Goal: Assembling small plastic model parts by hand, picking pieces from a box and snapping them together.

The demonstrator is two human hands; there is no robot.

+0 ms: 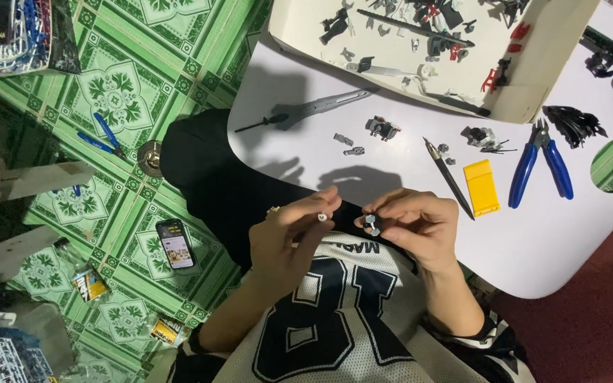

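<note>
My left hand [289,230] pinches a small white part [322,217] and my right hand [414,223] grips a small grey piece [372,224], both held just off the white worktop [391,159] edge.

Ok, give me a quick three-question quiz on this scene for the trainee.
1. True or false: the blue-handled nippers lie on the white table beside the yellow block.
2. What does the left hand pinch? A) a small white part B) a red cap C) a spoon
3. Which device lies on the green tiled floor near the person's left arm?
Key: 1 true; 2 A; 3 a phone.
</note>
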